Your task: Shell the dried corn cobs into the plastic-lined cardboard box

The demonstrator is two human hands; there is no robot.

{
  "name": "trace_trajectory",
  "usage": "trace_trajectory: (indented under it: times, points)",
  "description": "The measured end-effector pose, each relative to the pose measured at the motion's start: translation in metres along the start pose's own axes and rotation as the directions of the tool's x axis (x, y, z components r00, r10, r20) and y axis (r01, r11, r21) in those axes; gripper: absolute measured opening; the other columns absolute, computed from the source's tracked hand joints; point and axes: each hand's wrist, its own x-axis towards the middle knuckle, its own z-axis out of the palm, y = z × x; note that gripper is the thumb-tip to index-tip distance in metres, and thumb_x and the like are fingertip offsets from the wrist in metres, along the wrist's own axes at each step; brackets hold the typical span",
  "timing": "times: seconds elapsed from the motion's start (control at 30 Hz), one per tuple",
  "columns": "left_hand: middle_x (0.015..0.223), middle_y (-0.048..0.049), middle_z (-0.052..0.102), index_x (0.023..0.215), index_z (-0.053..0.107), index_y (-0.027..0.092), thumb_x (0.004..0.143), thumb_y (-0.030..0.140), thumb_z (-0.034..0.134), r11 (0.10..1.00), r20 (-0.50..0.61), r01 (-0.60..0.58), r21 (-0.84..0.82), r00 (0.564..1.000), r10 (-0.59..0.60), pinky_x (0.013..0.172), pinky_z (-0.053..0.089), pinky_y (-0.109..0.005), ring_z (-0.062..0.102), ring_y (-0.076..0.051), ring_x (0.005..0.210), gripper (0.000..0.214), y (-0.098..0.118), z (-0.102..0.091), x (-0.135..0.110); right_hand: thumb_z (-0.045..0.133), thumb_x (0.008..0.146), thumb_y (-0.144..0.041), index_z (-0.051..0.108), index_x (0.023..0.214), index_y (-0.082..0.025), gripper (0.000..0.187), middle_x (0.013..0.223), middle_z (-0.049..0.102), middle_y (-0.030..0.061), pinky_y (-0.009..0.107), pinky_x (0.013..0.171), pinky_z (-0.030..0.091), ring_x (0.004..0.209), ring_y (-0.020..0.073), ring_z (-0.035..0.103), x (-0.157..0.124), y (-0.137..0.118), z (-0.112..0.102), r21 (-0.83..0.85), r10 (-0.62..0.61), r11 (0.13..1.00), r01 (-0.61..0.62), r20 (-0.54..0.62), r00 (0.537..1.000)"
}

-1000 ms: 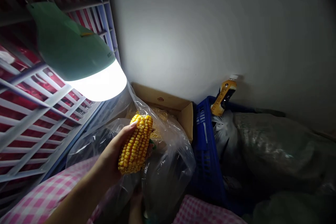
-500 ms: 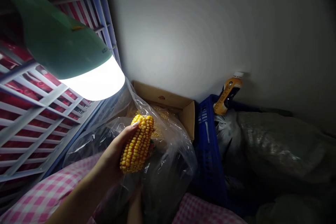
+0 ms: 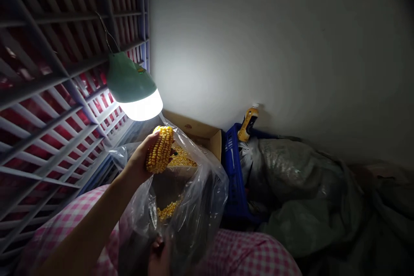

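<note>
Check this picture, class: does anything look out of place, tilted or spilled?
The orange-labelled bottle looks odd: it leans at the blue plastic crate instead of standing upright. Whether the lower patch of corn kernels, seen by the clear plastic bag, is spilled, I cannot tell.

I observe a slatted plastic rack (image 3: 82,100) at 9 o'clock, red showing between its slats. A lit green lamp (image 3: 132,84) hangs at 10 o'clock. The wall (image 3: 242,30) occupies 1 o'clock. An orange-labelled, white-capped bottle (image 3: 248,123) tilts at 3 o'clock, above a blue crate (image 3: 236,189) at 5 o'clock. A bulky sack (image 3: 287,159) lies at 4 o'clock.
</note>
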Motion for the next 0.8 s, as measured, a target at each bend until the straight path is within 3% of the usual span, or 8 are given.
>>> trace_trajectory:
  times: [0.1, 0.17, 0.23, 0.33, 0.43, 0.63, 0.8]
  points:
    - [0.086, -0.0097, 0.068, 0.105, 0.055, 0.016, 0.081, 0.032, 0.047, 0.998, 0.050, -0.042, -0.038, 0.998, 0.044, 0.050, 0.054, -0.028, 0.066, -0.019, 0.062, 0.030, 0.010, -0.005, -0.003, 0.062, 0.049, -0.044, 0.042, 0.062, -0.022, 0.032, 0.055, 0.032, -0.0063, 0.017, 0.045, 0.029, 0.050, 0.0063, 0.036, -0.026, -0.015, -0.006, 0.239, 0.049, 0.971, 0.013, -0.251, 0.967]
    - [0.084, -0.0089, 0.068, 0.103, 0.056, 0.016, 0.081, 0.032, 0.046, 0.996, 0.073, -0.067, -0.057, 0.995, 0.071, 0.050, 0.054, -0.028, 0.066, -0.018, 0.060, 0.029, 0.016, -0.008, -0.005, 0.066, 0.042, -0.036, 0.041, 0.060, -0.020, 0.035, 0.053, 0.034, -0.0072, 0.015, 0.043, 0.025, 0.046, 0.0034, 0.032, -0.039, -0.034, -0.007, 0.425, 0.189, 0.904, -0.049, -0.294, 0.937]
    - [0.081, -0.0078, 0.068, 0.103, 0.056, 0.016, 0.081, 0.032, 0.046, 0.994, 0.093, -0.073, -0.075, 0.992, 0.080, 0.049, 0.054, -0.029, 0.065, -0.018, 0.059, 0.028, 0.022, -0.012, -0.006, 0.068, 0.042, -0.032, 0.039, 0.058, -0.018, 0.036, 0.049, 0.033, -0.0085, 0.013, 0.041, 0.021, 0.042, 0.0013, 0.029, -0.050, -0.059, -0.006, 0.498, 0.272, 0.855, -0.146, -0.191, 0.943]
    - [0.078, -0.0070, 0.068, 0.103, 0.056, 0.017, 0.082, 0.031, 0.045, 0.992, 0.129, -0.072, -0.101, 0.988, 0.085, 0.050, 0.054, -0.030, 0.065, -0.019, 0.059, 0.028, 0.028, -0.017, -0.006, 0.071, 0.045, -0.026, 0.037, 0.057, -0.017, 0.037, 0.047, 0.032, -0.0103, 0.010, 0.038, 0.018, 0.039, -0.0009, 0.026, -0.067, -0.103, 0.001, 0.511, 0.292, 0.815, -0.273, 0.045, 0.955]
    - [0.078, -0.0070, 0.068, 0.102, 0.057, 0.017, 0.083, 0.030, 0.043, 0.988, 0.151, -0.092, -0.127, 0.982, 0.111, 0.053, 0.055, -0.031, 0.065, -0.018, 0.059, 0.027, 0.032, -0.022, -0.006, 0.077, 0.041, -0.020, 0.035, 0.052, -0.015, 0.043, 0.045, 0.031, -0.0121, 0.008, 0.036, 0.021, 0.036, -0.0036, 0.024, -0.086, -0.150, 0.013, 0.529, 0.320, 0.747, -0.403, 0.246, 0.915]
    - [0.081, -0.0063, 0.068, 0.100, 0.057, 0.017, 0.081, 0.027, 0.046, 0.993, 0.184, -0.093, -0.075, 0.977, 0.105, 0.049, 0.054, -0.027, 0.065, -0.017, 0.058, 0.025, 0.035, -0.018, -0.015, 0.073, 0.050, -0.011, 0.044, 0.056, -0.015, 0.029, 0.046, 0.038, -0.0099, 0.011, 0.035, 0.025, 0.035, -0.0009, 0.030, -0.122, -0.232, 0.044, 0.527, 0.133, 0.815, -0.242, 0.236, 0.963]
    - [0.094, -0.0076, 0.067, 0.107, 0.055, 0.018, 0.079, 0.027, 0.050, 0.997, 0.249, -0.075, -0.004, 0.966, 0.074, 0.048, 0.053, -0.029, 0.065, -0.018, 0.060, 0.030, 0.037, -0.017, -0.023, 0.065, 0.058, -0.010, 0.045, 0.062, -0.017, 0.022, 0.048, 0.038, -0.0092, 0.012, 0.038, 0.030, 0.038, 0.0004, 0.036, -0.128, -0.288, 0.064, 0.498, -0.010, 0.863, -0.089, 0.192, 0.981]
